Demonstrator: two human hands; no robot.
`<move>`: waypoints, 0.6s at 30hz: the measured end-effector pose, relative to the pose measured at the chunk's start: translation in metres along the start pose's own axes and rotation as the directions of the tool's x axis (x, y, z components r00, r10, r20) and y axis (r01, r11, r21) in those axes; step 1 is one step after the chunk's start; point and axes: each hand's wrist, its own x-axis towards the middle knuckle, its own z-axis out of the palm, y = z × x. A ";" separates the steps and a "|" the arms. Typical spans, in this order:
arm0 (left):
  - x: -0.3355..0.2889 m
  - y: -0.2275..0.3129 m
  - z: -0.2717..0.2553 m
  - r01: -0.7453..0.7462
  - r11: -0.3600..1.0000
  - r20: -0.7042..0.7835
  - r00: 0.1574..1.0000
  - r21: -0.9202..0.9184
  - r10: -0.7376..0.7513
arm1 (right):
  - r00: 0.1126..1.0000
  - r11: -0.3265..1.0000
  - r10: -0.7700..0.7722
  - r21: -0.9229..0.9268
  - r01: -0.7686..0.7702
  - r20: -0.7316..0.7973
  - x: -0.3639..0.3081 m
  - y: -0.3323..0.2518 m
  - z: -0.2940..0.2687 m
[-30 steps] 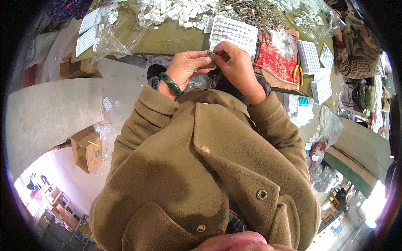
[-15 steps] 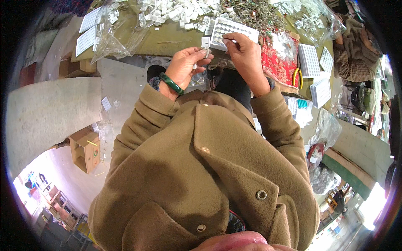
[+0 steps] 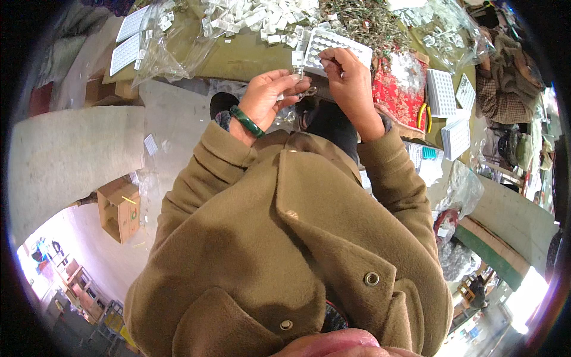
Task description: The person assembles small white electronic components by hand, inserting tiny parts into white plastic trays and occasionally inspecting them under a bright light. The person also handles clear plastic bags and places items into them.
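My left hand (image 3: 269,96), with a green bangle at its wrist, is closed on a small clear-and-white plastic piece (image 3: 298,70) between thumb and fingers. Its other fingers curl loosely below, beside another small shiny bit. To the right, my right hand (image 3: 349,80) has thumb and fingertips pinched together at the near edge of a white tray (image 3: 364,51). Rows of small round pale discs fill that tray. Whatever sits in the right pinch is too small to make out. A small white piece (image 3: 297,55) lies just beyond the left fingertips, left of the tray.
White plastic pieces (image 3: 262,16) are heaped behind the tray, beside a pile of thin metallic parts (image 3: 363,24). Right of my hand lie red patterned cloth (image 3: 389,83), yellow-handled pliers (image 3: 424,115) and stacked white trays (image 3: 440,92). Another person (image 3: 505,77) sits at far right.
The view has shifted slightly, moving the table slightly right. My left fingers have spread a little around the plastic piece; my right hand stays pinched at the tray.
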 end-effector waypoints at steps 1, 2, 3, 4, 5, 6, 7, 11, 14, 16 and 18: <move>-0.001 0.000 0.002 -0.016 1.000 0.008 1.000 0.006 0.016 | 0.999 0.996 0.019 0.088 -0.022 0.035 -0.003 -0.004 -0.001; -0.002 0.001 0.003 -0.011 1.000 0.012 1.000 0.012 0.011 | 0.998 0.985 0.050 0.162 -0.056 0.041 -0.006 -0.008 -0.001; -0.002 0.002 0.005 -0.013 1.000 0.020 1.000 0.014 0.013 | 0.996 0.968 0.073 0.239 -0.081 0.044 -0.008 -0.013 0.000; -0.003 0.003 0.007 -0.017 1.000 0.027 0.999 0.014 0.017 | 0.995 0.945 0.091 0.311 -0.103 0.050 -0.010 -0.017 0.001; -0.005 0.003 0.008 -0.012 1.000 0.038 0.999 0.012 0.012 | 0.996 0.947 0.075 0.309 -0.086 0.049 -0.012 -0.020 0.000; -0.006 0.004 0.009 -0.008 1.000 0.047 0.999 0.010 0.008 | 0.995 0.951 0.087 0.294 -0.094 0.039 -0.013 -0.023 0.001; -0.007 0.004 0.009 0.003 1.000 0.043 0.999 0.009 -0.003 | 0.998 0.957 0.061 0.282 -0.064 0.017 -0.014 -0.025 0.001; -0.012 0.003 0.011 -0.002 1.000 0.056 0.998 0.025 0.000 | 0.989 0.986 -0.137 0.088 0.143 -0.063 -0.015 -0.028 0.004; -0.015 0.001 0.009 -0.029 0.999 0.057 0.998 0.027 0.028 | 0.960 0.960 -0.277 0.028 0.279 -0.050 -0.016 -0.027 0.003; -0.018 -0.004 0.010 -0.074 0.997 0.027 0.997 0.002 0.074 | 0.946 0.946 -0.325 -0.017 0.325 0.009 -0.016 -0.026 0.001; -0.017 -0.007 0.011 -0.133 0.991 0.008 0.991 0.031 0.132 | 0.932 0.932 -0.360 -0.028 0.362 0.042 -0.016 -0.028 -0.001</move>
